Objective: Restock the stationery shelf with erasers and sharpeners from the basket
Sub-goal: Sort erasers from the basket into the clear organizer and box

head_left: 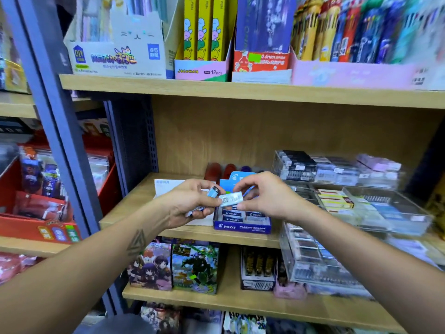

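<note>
Hovering over the Pilot box [242, 227] on the shelf [149, 196], an eraser [230, 198] was pinched by the right hand [262, 196], several small erasers [213, 191] were gripped by the left hand [190, 201], hands nearly touching.

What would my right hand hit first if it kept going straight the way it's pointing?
Probably the left hand. The right hand points leftward, pinching a light blue eraser whose far end already meets the left fingers. Depth is hard to judge.

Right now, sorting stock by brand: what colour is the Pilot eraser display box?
Dark blue with white lettering, head view.
</note>
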Demonstrator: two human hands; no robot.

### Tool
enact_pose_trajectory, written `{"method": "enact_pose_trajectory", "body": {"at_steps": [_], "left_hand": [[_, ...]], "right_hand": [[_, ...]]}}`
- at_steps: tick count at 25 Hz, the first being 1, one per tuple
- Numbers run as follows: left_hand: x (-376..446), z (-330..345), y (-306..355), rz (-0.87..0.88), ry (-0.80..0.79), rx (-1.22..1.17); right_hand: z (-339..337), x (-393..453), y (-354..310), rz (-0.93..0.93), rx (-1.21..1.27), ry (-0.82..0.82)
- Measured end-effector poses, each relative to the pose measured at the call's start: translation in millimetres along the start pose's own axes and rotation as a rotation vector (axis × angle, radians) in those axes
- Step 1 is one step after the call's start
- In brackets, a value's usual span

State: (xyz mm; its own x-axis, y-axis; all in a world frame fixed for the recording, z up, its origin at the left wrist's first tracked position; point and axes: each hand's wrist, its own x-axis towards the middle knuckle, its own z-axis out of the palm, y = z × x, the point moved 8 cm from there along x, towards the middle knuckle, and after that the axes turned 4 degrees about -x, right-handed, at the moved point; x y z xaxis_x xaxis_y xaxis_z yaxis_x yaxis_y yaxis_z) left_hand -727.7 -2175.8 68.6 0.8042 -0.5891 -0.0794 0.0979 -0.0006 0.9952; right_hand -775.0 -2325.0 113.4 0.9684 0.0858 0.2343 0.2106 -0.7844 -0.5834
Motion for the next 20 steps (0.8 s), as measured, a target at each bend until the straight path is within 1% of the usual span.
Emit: {"method": "enact_pose_trajectory", "body": {"at_steps": [4,8,10,13,14,16,18,20], "left_hand": [[2,22,13,0.081,-0.022,0.055],[3,58,16,0.025,-0.073,-0.062],[6,73,21,0.043,-0.049,-0.065],[16,93,35,0.096,0.0,-0.006],[21,102,41,0.107,0.004,-0.002],[33,123,53,0.112,0.007,-0.01],[48,142,68,0.133,0.037,0.009],[66,157,84,0.186,0.069,0.072]], "right_hand": [[-21,-15,13,0.03,0.112,0.057],[-50,-35,31,0.037,0.131,0.208],[-60,-48,37,0.037,0.151,0.204],[-80,-65,43,0.047,0.178,0.162],[-89,-69,46,0.046,0.153,0.17],[-115,-73,55,0.039,0.052,0.248],[-148,-76,71,0.057,-0.062,0.381],[-184,-78,94,0.141,-0.187,0.506]]}}
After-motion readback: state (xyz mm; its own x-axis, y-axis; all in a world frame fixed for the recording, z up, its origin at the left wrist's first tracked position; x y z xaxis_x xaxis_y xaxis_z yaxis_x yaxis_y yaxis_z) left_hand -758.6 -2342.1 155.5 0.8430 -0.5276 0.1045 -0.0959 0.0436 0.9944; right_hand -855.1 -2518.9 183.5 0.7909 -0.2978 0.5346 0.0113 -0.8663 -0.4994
